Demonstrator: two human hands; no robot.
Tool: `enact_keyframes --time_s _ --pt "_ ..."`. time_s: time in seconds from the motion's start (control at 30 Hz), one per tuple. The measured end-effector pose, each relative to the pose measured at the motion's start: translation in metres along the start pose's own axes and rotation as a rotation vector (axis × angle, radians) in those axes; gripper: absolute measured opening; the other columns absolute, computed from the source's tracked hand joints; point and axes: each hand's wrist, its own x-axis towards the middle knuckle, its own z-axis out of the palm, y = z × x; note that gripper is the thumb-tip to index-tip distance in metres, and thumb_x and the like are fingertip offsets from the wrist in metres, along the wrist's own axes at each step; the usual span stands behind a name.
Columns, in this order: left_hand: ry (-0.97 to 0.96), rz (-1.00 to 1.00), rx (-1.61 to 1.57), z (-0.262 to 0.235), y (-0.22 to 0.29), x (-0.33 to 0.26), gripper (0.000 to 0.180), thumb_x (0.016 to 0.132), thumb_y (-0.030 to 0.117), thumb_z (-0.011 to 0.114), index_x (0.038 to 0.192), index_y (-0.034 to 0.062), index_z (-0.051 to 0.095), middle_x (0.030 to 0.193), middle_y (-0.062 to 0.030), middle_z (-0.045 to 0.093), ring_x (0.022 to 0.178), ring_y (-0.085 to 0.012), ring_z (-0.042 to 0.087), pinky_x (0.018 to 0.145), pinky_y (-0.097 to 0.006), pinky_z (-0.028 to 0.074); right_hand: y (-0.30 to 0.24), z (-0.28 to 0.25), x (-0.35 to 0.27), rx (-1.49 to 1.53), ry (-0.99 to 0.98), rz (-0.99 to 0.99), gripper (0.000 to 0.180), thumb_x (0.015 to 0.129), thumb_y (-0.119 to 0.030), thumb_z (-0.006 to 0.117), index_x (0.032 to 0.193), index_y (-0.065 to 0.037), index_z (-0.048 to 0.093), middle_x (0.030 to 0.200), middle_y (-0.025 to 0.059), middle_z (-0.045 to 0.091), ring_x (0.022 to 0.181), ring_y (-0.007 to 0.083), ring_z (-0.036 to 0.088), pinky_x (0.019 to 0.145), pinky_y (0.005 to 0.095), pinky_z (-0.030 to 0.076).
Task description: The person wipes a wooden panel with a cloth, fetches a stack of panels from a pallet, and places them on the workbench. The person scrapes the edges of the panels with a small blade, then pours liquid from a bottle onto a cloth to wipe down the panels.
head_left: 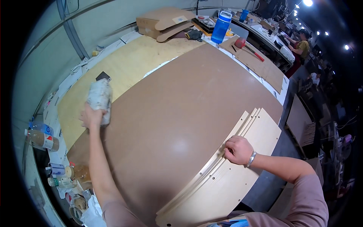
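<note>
My left hand (92,116) grips a whitish, mottled block-shaped bundle (99,96), slightly blurred, over the seam where the yellowish board meets the brown board. Just beyond the bundle lies a small dark square piece (103,76). On the right, my right hand (238,150) is curled into a fist above pale wooden panels (211,196); whatever its fingers hold is hidden. These panels lie stacked or side by side at the near right, with grooved edges and several drilled holes.
A large brown board (170,106) covers most of the table. Bottles (43,140) and jars line the left edge. At the back are cardboard pieces (162,26), a blue water bottle (221,27) and a red mallet (249,48). Another person (301,47) works at a far bench.
</note>
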Motion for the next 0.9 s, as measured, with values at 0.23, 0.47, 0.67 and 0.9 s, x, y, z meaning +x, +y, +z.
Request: enact_keyframes --time_s 0.23,0.47,0.67,0.9 --pt "-0.058 0.439 -0.149 0.005 0.005 -0.114 0.096 0.052 0.024 0.086 0.139 0.0167 0.045 0.131 -0.0143 0.050 0.124 -0.0349 0.040 0.100 -0.053 0.034 0.002 0.002 -0.003 0.000 0.044 -0.030 0.020 0.073 -0.015 0.057 0.057 -0.003 0.055 0.059 0.0123 0.056 0.061 0.0308 0.055 0.060 0.0419 0.048" --pt "-0.247 0.777 -0.310 -0.004 0.032 -0.193 0.091 0.049 0.023 0.087 0.132 0.0136 0.051 0.133 -0.0151 0.044 0.122 -0.0353 0.038 0.102 -0.051 0.033 0.001 0.003 -0.005 0.008 0.024 -0.001 0.019 0.074 -0.015 0.056 0.060 -0.001 0.056 0.062 0.0137 0.059 0.063 0.0327 0.057 0.061 0.0433 0.049" --pt "-0.173 0.929 -0.165 -0.025 0.048 -0.225 0.076 0.064 0.023 0.082 0.132 0.0112 0.051 0.137 -0.0187 0.043 0.124 -0.0344 0.039 0.102 -0.049 0.034 0.004 0.002 -0.009 0.002 0.000 0.042 0.025 0.076 -0.022 0.053 0.066 -0.001 0.059 0.066 0.0173 0.061 0.068 0.0366 0.059 0.066 0.0464 0.049" --pt "-0.713 0.557 -0.472 -0.072 0.024 -0.271 0.035 0.081 0.013 0.067 0.116 0.0046 0.066 0.090 -0.0142 0.069 0.091 -0.0217 0.064 0.085 -0.042 0.045 0.014 0.007 -0.017 -0.008 -0.089 0.088 0.030 0.079 -0.027 0.051 0.069 -0.001 0.063 0.070 0.0199 0.063 0.072 0.0382 0.061 0.070 0.0470 0.049"
